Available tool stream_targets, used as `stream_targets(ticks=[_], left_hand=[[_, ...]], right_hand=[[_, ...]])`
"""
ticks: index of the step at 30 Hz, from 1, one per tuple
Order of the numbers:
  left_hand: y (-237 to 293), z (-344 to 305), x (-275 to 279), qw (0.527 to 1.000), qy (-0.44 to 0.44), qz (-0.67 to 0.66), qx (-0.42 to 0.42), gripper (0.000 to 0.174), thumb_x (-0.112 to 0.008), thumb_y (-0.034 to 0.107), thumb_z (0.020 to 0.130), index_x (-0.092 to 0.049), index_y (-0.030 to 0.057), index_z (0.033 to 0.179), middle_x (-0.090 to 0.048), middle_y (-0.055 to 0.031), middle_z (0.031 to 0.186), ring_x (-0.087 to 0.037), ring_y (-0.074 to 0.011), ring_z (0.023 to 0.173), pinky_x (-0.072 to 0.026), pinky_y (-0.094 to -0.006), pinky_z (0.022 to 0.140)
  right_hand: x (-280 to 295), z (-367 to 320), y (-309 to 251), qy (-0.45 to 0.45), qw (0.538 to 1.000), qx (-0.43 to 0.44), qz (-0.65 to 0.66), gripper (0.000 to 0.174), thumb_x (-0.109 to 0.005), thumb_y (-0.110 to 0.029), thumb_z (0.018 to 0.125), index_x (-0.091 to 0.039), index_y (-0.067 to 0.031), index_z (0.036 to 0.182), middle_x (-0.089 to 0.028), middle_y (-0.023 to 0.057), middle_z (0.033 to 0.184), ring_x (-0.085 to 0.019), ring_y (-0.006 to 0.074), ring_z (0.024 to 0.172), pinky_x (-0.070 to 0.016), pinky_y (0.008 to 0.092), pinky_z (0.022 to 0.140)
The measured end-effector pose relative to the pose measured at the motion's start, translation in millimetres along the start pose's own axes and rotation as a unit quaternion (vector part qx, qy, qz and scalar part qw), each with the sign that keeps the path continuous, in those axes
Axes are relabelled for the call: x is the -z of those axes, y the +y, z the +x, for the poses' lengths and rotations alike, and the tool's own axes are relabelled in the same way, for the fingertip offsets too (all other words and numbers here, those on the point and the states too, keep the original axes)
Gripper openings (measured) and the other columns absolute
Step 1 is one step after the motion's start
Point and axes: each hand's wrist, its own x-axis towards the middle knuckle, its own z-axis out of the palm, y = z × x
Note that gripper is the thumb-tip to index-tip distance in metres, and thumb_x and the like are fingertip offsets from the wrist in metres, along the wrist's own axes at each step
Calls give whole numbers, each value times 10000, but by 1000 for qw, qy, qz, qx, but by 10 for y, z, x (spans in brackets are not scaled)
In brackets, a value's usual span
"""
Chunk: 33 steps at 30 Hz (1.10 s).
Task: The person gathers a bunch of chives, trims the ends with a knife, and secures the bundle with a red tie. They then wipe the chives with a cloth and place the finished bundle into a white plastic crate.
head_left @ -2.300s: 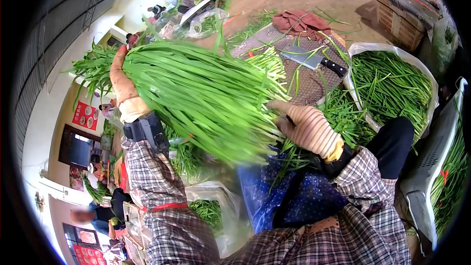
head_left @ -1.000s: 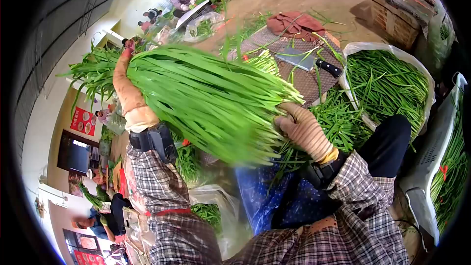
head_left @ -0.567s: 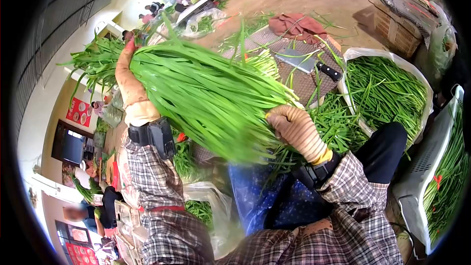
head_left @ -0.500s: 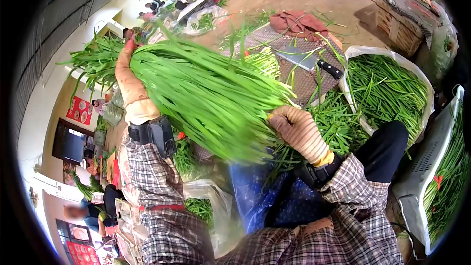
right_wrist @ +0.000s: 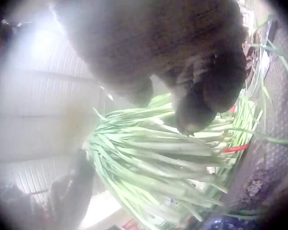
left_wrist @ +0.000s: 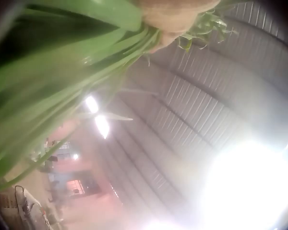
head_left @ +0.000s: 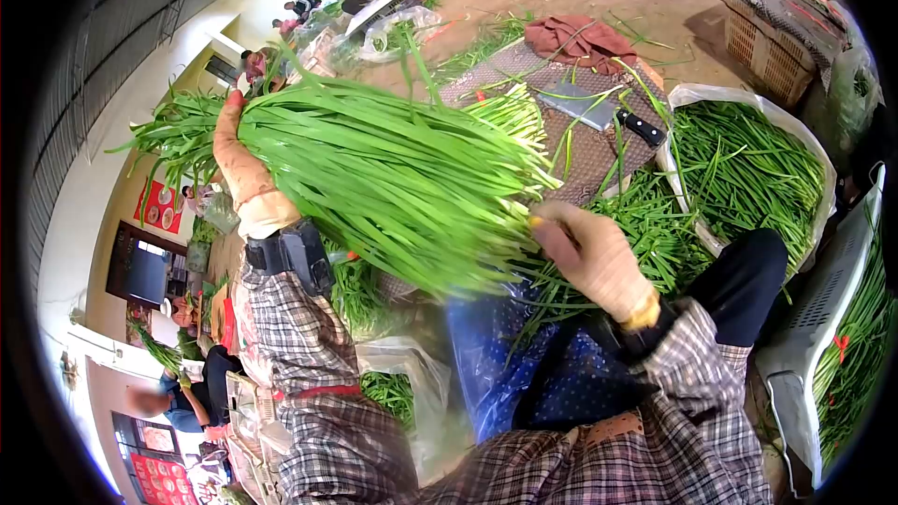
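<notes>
A large bunch of long green leafy stalks (head_left: 393, 168) lies slanted across the middle of the head view, pale stem ends to the right. My left hand (head_left: 241, 159), in a soiled glove, grips it near the leafy end; in the left wrist view that hand (left_wrist: 173, 19) shows at the top against the leaves. My right hand (head_left: 599, 257), in a striped glove, is beside the stem ends with thumb and fingers apart. In the right wrist view the right hand (right_wrist: 158, 48) looms dark above the pale stems (right_wrist: 153, 153), fingers bent; contact is unclear.
A cleaver (head_left: 580, 108) and a brown cloth (head_left: 580, 42) lie on a round mat-covered surface (head_left: 585, 168), beside a smaller stem bundle. To the right stand a lined container of stalks (head_left: 748, 168), a grey crate (head_left: 795, 346) and a beige basket (head_left: 762, 47).
My right hand has drawn slightly right, away from the stem ends, and its thumb and fingers have spread apart. The left hand keeps its grip on the bunch.
</notes>
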Motion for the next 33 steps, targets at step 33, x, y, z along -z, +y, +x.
stream_targets(ticks=[33], left_hand=[[-10, 246, 316, 991, -93, -70, 67, 149, -660, 218, 899, -650, 94, 818, -692, -61, 826, -660, -216, 775, -555, -355, 751]], right_hand=[[208, 334, 76, -3, 974, 0, 228, 229, -707, -158, 882, -686, 16, 1031, -706, 74, 891, -626, 124, 800, -505, 281, 745]])
